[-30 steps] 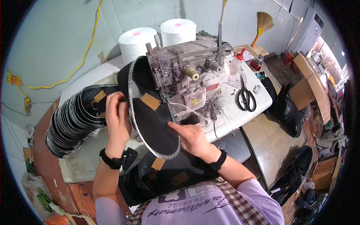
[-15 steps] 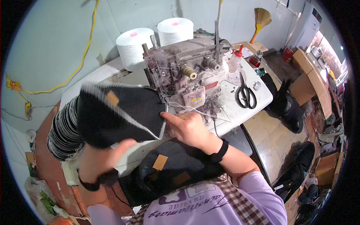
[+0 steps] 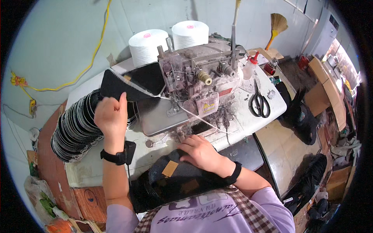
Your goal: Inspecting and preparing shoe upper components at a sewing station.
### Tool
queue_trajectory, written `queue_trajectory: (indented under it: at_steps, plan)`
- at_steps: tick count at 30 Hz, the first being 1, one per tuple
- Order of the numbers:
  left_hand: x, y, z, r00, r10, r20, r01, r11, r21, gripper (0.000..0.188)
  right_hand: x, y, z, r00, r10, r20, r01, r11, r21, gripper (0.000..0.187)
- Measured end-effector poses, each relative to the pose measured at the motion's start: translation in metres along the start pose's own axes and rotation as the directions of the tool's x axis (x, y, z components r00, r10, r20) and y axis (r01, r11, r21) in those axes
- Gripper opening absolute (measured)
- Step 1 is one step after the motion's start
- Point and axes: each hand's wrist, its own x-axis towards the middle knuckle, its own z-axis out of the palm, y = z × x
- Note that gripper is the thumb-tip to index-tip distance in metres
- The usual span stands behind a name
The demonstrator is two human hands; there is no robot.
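Observation:
A black fabric piece [image 3: 145, 77] with a white overlocked edge and a tan patch stands tilted at the left of the overlock sewing machine [image 3: 202, 73]. My left hand [image 3: 112, 116] is closed at its lower left edge, thumb raised; the fingertips are partly hidden. White thread chain runs from the fabric across the machine's front. My right hand [image 3: 204, 153] has its fingers bent over the far edge of a black fabric stack [image 3: 155, 182] in my lap, thumb on top. A tan patch [image 3: 169, 169] shows on the stack.
A long row of black, white-edged pieces [image 3: 75, 128] leans at the table's left. Two white thread cones [image 3: 149, 47] stand behind the machine. Black-handled scissors [image 3: 259, 104] and a red-capped bottle [image 3: 250, 66] are at right. Cardboard [image 3: 328, 93] stands farther right.
My left hand has risen from the lower left, and the black piece has swung away toward the back. My right hand has left the piece's edge and come down to the lap stack.

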Motion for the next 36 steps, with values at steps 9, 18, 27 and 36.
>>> queue_trajectory:
  at_steps: [9,18,27,36]
  plan:
    - [0.021,-0.047,0.018,0.779,0.431,0.455,-0.467,0.883,-0.036,0.009,-0.01,0.028,-0.009,0.998,0.013,-0.065,0.007,0.955,0.296,0.009]
    - [-0.046,-0.002,-0.041,0.849,0.478,0.225,-0.283,0.771,-0.57,0.06,0.028,0.026,-0.064,0.821,0.57,0.035,-0.321,0.409,0.854,0.023]
    - [0.008,0.022,-0.001,0.647,-0.157,0.746,0.625,-0.451,-0.637,0.041,0.035,-0.001,-0.024,0.793,0.582,0.18,-0.445,0.352,0.823,0.027]
    - [-0.038,-0.038,-0.067,0.49,-0.205,0.848,0.749,-0.399,-0.529,0.021,0.042,-0.002,-0.012,0.853,0.468,0.229,-0.351,0.19,0.917,0.03]
